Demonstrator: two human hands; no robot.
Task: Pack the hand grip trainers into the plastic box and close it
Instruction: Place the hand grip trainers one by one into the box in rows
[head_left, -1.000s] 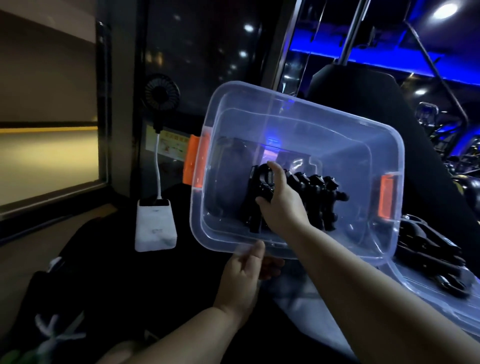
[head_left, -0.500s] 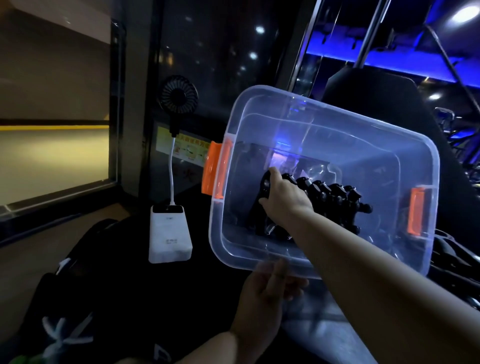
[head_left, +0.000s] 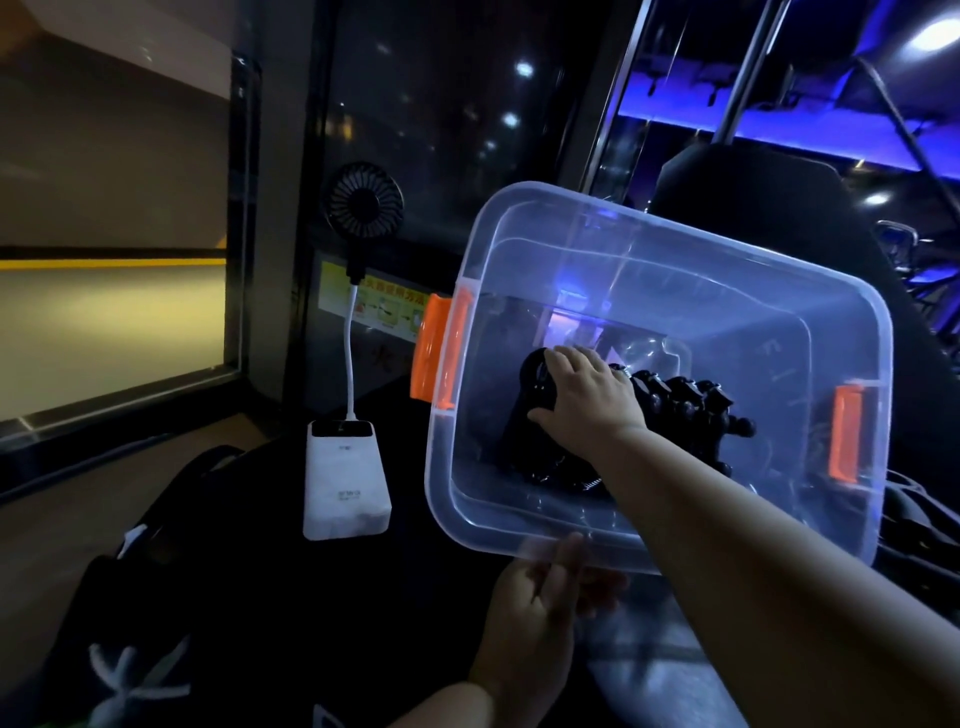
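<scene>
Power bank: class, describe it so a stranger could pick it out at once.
Start at the big clear box. Left of it sits a white slab: the power bank. It alone has a white stalk rising to a small black fan.

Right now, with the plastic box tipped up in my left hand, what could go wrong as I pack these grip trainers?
1. The plastic box is tilted and held only at its near rim by the left hand; it may slip or twist.
2. The hand grip trainers sit in a row under the right hand; letting go could send them sliding.
3. The power bank with its fan sits near the orange latch; a swing might knock it.
</scene>
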